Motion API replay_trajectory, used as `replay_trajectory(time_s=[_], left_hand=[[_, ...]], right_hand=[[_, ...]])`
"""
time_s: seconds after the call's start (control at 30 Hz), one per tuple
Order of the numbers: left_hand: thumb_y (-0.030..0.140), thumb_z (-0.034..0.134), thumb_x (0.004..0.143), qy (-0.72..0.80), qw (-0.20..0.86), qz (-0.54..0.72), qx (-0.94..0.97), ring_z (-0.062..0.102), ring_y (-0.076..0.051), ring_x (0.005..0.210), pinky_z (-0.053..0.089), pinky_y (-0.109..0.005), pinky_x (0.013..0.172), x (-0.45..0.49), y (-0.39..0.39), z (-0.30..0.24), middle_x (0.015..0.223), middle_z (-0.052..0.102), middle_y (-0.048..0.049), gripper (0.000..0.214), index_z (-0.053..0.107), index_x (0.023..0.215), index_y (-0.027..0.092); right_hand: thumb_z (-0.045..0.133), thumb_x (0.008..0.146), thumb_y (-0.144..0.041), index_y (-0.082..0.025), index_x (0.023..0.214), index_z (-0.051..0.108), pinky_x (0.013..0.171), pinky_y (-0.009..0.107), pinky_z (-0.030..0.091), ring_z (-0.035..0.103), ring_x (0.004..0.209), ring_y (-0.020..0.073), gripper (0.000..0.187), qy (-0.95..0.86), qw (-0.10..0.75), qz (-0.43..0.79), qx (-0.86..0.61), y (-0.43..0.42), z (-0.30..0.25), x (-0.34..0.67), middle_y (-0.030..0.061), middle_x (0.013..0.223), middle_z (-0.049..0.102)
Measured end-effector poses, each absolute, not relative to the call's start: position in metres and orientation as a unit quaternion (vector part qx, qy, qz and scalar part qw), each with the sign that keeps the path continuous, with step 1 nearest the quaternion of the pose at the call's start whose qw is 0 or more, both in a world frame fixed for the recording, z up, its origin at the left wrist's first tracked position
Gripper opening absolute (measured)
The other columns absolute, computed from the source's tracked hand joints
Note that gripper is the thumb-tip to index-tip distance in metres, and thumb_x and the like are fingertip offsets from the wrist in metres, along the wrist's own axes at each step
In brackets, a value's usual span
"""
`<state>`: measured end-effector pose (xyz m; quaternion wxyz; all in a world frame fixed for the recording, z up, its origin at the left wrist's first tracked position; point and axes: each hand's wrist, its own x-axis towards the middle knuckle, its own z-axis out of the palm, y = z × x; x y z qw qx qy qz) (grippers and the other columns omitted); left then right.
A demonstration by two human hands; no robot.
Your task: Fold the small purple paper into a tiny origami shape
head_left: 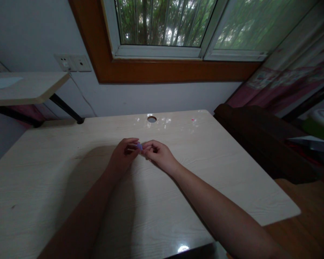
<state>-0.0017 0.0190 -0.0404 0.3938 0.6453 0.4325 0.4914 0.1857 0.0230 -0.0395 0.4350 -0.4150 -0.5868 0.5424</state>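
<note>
A small purple piece (139, 146) is pinched between the fingertips of both hands, just above the pale wooden desk (194, 158). Its kind is too small to make out. My left hand (123, 153) has thumb and fingers closed on the piece from the left. From the right, my right hand (159, 153) meets it with thumb and forefinger pressed together at its edge. The fingers cover part of the piece.
A round cable hole (152, 119) lies near the desk's back edge, with a tiny pink speck (192, 119) to its right. A raised shelf (29, 88) on black legs stands at the left. Behind are a window (164, 25) and a wall socket (72, 63); dark furniture (253, 136) borders the right.
</note>
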Motion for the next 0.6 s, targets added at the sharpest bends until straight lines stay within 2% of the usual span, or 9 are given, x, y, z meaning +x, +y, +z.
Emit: replay_trajectory(time_s=[0.2,0.37,0.6], left_hand=[[0.024,0.065,0.086,0.405,0.339,0.469,0.708,0.065,-0.017,0.091,0.057,-0.031,0.079,-0.0032,0.0204,-0.0368,0.103,0.062,-0.0052,0.014,0.068,0.099,0.022],[0.022,0.065,0.085,0.424,0.335,0.466,0.701,0.066,-0.016,0.087,0.057,-0.031,0.078,-0.0039,0.0210,-0.0351,0.101,0.062,-0.0046,0.015,0.067,0.100,0.022],[0.027,0.064,0.086,0.453,0.318,0.456,0.697,0.065,-0.016,0.084,0.054,-0.029,0.075,-0.0030,0.0193,-0.0320,0.098,0.065,-0.0047,0.014,0.069,0.098,0.022]], right_hand=[[0.070,0.079,-0.033,-0.017,0.098,0.068,0.055,0.022,0.040,0.053,0.058,0.0093,0.025,-0.584,0.432,0.555,-0.405,0.0250,-0.0409,0.1861,0.0001,0.075,0.064],[0.071,0.077,-0.032,-0.017,0.093,0.065,0.055,0.022,0.040,0.052,0.058,0.0093,0.023,-0.582,0.436,0.559,-0.398,0.0244,-0.0405,0.1853,-0.0013,0.072,0.062],[0.070,0.077,-0.031,-0.018,0.084,0.061,0.053,0.021,0.033,0.041,0.055,0.0082,0.017,-0.609,0.427,0.528,-0.409,0.0216,-0.0402,0.1854,-0.0050,0.064,0.051]])
